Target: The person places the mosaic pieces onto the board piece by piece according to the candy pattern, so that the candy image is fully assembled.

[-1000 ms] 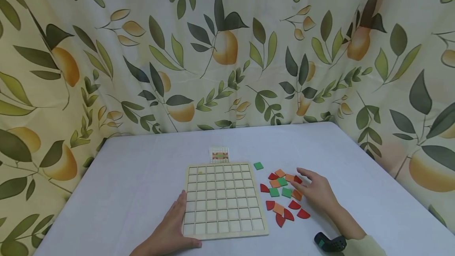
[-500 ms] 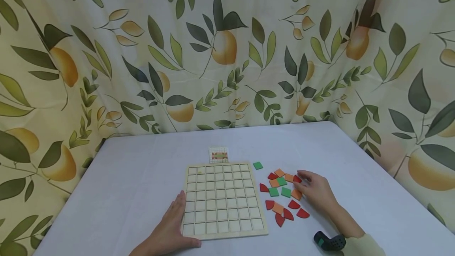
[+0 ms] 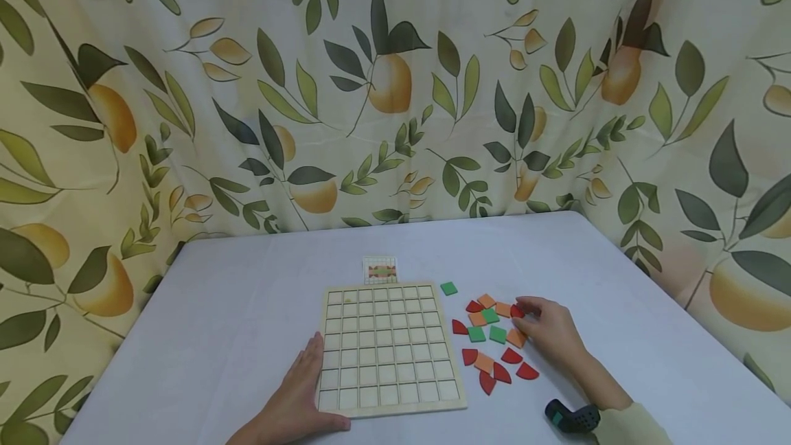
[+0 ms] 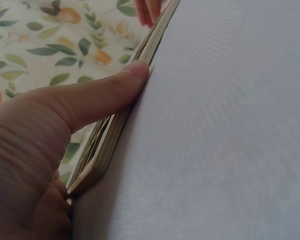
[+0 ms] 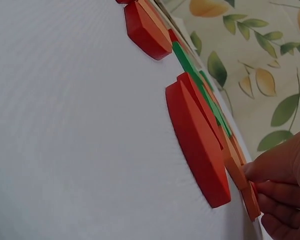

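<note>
Gridded board point(image 3: 395, 409) with red piece point(image 3: 517, 310); step in hand, by judgement: picking out.
Right hand point(image 3: 550, 328): thumb and forefinger nearly together, pinching the red piece beyond the board's right edge; a clean lift seems called for. Left hand point(image 3: 299, 386): fingers straight along left edge, thumb at near-left corner. Loose pieces point(image 3: 498, 334): outside the compartments point(image 3: 384, 340). Card point(image 3: 381, 270): far edge.
</note>
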The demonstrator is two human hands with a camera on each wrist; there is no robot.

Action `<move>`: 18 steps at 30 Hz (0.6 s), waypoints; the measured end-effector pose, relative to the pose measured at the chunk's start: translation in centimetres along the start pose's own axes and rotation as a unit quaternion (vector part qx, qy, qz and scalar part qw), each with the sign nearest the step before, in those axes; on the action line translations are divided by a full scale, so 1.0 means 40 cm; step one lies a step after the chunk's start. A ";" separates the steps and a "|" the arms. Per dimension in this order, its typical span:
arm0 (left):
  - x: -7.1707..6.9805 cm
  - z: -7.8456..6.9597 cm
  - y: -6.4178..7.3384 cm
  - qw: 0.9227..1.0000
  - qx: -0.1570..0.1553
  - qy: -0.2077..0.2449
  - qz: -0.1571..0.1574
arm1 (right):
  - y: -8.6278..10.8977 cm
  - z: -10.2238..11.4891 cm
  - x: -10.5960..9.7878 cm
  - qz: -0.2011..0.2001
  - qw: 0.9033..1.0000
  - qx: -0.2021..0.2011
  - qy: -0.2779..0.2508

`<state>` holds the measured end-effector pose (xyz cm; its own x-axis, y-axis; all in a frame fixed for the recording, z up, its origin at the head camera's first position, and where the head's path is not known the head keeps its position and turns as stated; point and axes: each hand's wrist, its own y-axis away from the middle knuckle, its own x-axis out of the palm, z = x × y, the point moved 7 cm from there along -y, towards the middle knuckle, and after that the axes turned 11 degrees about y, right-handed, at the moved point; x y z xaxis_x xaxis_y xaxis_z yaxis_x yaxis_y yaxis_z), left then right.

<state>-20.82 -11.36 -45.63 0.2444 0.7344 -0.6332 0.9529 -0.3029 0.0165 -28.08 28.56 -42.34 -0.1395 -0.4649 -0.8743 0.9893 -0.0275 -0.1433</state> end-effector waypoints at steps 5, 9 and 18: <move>0.000 -0.001 -0.001 1.000 0.000 0.000 0.000 | -0.005 0.003 0.001 0.002 1.000 0.007 0.004; -0.002 -0.003 -0.002 1.000 0.002 0.007 0.004 | -0.006 -0.002 0.001 -0.001 1.000 0.017 0.007; -0.001 0.000 -0.002 1.000 -0.007 0.011 0.005 | -0.006 0.011 -0.003 -0.009 1.000 0.020 0.001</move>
<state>-20.92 -11.38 -45.59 0.2567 0.7445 -0.6163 0.9529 -0.3016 0.0326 -28.29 28.24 -42.01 -0.1564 -0.4621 -0.8729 0.9877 -0.0714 -0.1392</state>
